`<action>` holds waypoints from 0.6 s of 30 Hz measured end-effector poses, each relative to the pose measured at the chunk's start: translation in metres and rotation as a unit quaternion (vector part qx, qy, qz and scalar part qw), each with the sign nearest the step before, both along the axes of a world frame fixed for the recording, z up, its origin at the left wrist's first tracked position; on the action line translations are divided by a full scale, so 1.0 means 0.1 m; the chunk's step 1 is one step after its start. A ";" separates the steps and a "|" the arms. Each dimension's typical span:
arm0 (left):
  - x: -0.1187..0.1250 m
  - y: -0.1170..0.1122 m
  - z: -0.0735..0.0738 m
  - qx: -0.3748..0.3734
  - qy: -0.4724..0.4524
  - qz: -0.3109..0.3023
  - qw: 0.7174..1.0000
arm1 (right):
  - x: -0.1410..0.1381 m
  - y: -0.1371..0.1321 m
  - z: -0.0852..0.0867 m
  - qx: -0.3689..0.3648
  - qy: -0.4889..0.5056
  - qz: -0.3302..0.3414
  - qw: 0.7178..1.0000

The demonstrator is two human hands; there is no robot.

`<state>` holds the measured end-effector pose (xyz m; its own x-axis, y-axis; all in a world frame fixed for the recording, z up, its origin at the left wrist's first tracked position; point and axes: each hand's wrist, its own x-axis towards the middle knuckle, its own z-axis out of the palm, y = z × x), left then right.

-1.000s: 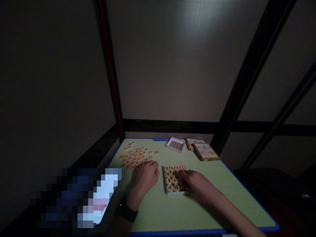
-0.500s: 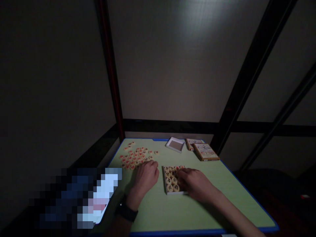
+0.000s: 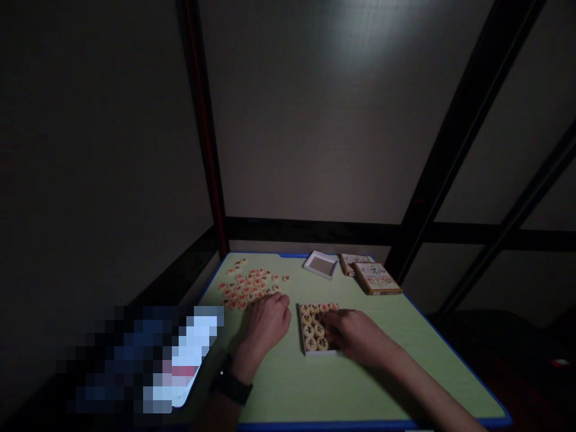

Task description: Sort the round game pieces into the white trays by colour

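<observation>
A shallow box (image 3: 303,336) on the table holds rows of round Chinese chess pieces (image 3: 310,344) with black and red characters. My right hand (image 3: 357,336) reaches over the box's right side, its fingertips pinched down on a chess piece at the box's upper middle; the hand hides part of the inside. Left of the box, my left hand (image 3: 270,321) rests above the table with its fingers curled in; what they hold, if anything, is hidden. Just beyond it, many loose Chinese chess pieces (image 3: 249,282) lie spread out, most with red characters.
An upturned white box lid (image 3: 321,264) lies at the back of the green table (image 3: 369,390). Two printed boxes (image 3: 377,278) sit at the back right, one overlapping the other. A blurred bright screen (image 3: 193,354) is at the left edge. Walls stand behind.
The view has shifted very slightly. Both hands keep nearly the same places, the right one still over the box and the left one still beside the loose pieces.
</observation>
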<state>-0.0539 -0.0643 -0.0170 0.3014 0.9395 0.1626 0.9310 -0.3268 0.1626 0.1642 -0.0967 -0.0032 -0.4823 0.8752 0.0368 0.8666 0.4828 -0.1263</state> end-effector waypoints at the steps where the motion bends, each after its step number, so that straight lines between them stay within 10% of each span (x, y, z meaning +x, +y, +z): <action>1: 0.00 0.00 0.00 -0.001 -0.001 0.000 1.000 | 0.00 0.00 0.00 -0.003 0.005 -0.003 1.000; 5: -0.03 0.02 0.00 0.003 0.000 0.028 1.000 | 0.05 -0.02 0.06 -0.030 0.031 -0.008 0.999; 11: -0.35 0.16 0.04 0.034 0.010 0.231 0.972 | -0.04 0.11 0.14 -0.013 0.082 0.005 0.997; 18: -0.48 0.21 -0.01 0.016 0.018 0.192 0.981 | -0.89 0.86 0.21 0.012 0.018 0.147 0.989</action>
<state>-0.1018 -0.0430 -0.0183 -0.0682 0.9795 0.1896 0.9914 0.0453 0.1224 0.0749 -0.0106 0.0175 -0.7137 0.6962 0.0771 0.6837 0.7164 -0.1392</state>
